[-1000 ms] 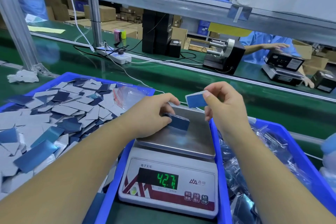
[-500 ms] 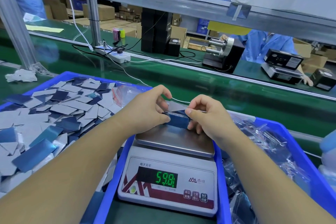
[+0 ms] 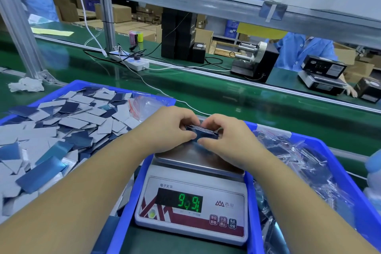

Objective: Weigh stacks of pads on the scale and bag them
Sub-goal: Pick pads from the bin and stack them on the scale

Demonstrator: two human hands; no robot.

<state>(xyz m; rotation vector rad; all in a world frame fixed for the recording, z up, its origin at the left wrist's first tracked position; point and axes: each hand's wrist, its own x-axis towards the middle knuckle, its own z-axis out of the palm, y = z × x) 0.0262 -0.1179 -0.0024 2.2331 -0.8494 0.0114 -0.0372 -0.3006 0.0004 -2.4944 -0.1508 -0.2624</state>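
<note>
A small stack of dark blue pads [image 3: 206, 134] sits at the back of the steel pan of a white digital scale [image 3: 193, 202]. My left hand [image 3: 173, 128] grips the stack's left end and my right hand [image 3: 224, 136] grips its right end, fingers curled over the top and thumbs at the front edge. The green display [image 3: 188, 202] shows blurred, changing digits. Most of the stack is hidden by my fingers.
A blue bin [image 3: 123, 86] on the left holds several loose grey and blue pads [image 3: 61, 130] and clear bags [image 3: 144, 107]. A blue bin [image 3: 334, 163] on the right holds bagged pads. Beyond lies a green conveyor [image 3: 226, 97]; a person in blue [image 3: 305, 51] works opposite.
My right hand brought a blue pad down onto the stack and closed on its right end. Both hands now hold the stack together, and the scale reading has risen.
</note>
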